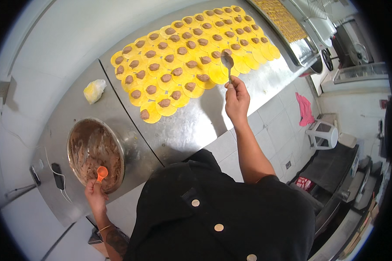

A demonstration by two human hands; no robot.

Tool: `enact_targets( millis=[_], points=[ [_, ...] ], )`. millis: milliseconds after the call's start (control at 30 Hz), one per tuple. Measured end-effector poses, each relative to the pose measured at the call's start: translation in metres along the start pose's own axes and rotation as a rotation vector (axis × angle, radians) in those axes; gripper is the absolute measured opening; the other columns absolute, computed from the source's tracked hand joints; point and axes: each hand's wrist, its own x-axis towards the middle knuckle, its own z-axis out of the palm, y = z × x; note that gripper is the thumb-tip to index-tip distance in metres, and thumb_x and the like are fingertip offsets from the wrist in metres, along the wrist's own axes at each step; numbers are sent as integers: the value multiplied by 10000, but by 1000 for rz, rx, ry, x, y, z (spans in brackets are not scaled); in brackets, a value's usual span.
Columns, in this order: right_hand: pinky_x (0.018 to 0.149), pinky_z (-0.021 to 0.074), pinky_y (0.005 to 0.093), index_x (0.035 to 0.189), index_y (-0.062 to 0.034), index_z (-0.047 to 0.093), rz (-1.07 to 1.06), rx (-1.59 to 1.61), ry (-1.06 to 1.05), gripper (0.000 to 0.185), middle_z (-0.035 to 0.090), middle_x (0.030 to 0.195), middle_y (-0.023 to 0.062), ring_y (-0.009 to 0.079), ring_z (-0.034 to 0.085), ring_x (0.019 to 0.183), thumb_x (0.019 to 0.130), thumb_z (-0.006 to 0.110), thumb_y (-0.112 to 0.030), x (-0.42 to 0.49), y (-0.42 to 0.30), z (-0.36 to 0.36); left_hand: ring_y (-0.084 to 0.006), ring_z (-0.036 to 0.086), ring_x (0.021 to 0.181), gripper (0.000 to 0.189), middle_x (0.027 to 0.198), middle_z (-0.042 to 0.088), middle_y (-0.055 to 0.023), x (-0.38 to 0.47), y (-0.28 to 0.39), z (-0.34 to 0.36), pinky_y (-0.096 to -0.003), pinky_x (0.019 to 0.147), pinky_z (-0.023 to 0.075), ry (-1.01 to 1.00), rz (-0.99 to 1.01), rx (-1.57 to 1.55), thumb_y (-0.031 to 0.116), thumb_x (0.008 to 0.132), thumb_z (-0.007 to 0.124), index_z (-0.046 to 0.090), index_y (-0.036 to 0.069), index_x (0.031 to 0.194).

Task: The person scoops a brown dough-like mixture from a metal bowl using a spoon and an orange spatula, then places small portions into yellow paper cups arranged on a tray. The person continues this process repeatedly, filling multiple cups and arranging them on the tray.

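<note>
My left hand (95, 194) grips an orange measuring spoon (102, 173) over the near rim of a steel mixing bowl (121, 146). Brown filling paste (93, 161) coats the bowl's inside and lies in a mass at its bottom. In my right hand (237, 99) is a metal spoon (228, 62), its bowl smeared with paste, held over the near edge of the dough rounds. These thin yellow dough rounds (218, 73) lie in overlapping rows, most bearing a lump of filling (176, 95). Several rounds at the near right edge (241, 64) carry no lump.
A steel table (183, 125) with a dark seam bears all this. Behind the bowl lie a plastic-wrapped yellow lump (94, 91) and a black device (57, 176) with a white cable. A filled metal tray (305, 52) stands at far right. On the floor is a white stool (321, 134).
</note>
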Motion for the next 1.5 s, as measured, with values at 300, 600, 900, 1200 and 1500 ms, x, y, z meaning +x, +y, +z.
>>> enact_targets(
  millis=[300, 600, 900, 1200, 1500],
  points=[
    [737, 558, 401, 1120, -5, 753, -625, -220, -676, 209, 727, 916, 209, 379, 711, 832, 933, 658, -6, -53, -148, 116, -177, 612, 792, 165, 837, 676, -91, -23, 4, -8, -359, 742, 515, 57, 197, 221, 125, 999, 615, 679, -27, 1001],
    [732, 588, 507, 1080, -63, 718, -1108, -513, -1270, 229, 714, 927, 180, 396, 726, 825, 871, 639, -116, -177, -193, 237, -107, 521, 694, 191, 706, 554, -24, -11, -22, -29, -332, 634, 450, -65, 169, -51, 151, 962, 639, 633, -14, 866],
    [830, 583, 538, 1013, -59, 748, -1011, -854, -1449, 215, 741, 897, 228, 418, 734, 899, 876, 628, -172, -180, -190, 321, -86, 462, 508, 159, 661, 507, 13, 22, -35, -45, -287, 464, 425, -23, 43, -547, 104, 958, 596, 617, 26, 821],
    [783, 579, 529, 1024, -99, 774, -844, -656, -1408, 197, 739, 874, 209, 436, 719, 854, 874, 672, -175, -227, -205, 270, -62, 412, 448, 154, 654, 482, 23, 19, -31, -45, -271, 374, 430, 20, 44, -740, 97, 980, 566, 623, 20, 859],
    [750, 571, 428, 1144, -17, 766, -590, -226, -1347, 261, 728, 880, 217, 373, 734, 813, 922, 640, -68, -247, -211, 242, -71, 387, 453, 136, 631, 432, 36, 20, -40, -43, -291, 381, 420, 60, 47, -880, 122, 999, 558, 606, 23, 920]
  ],
)
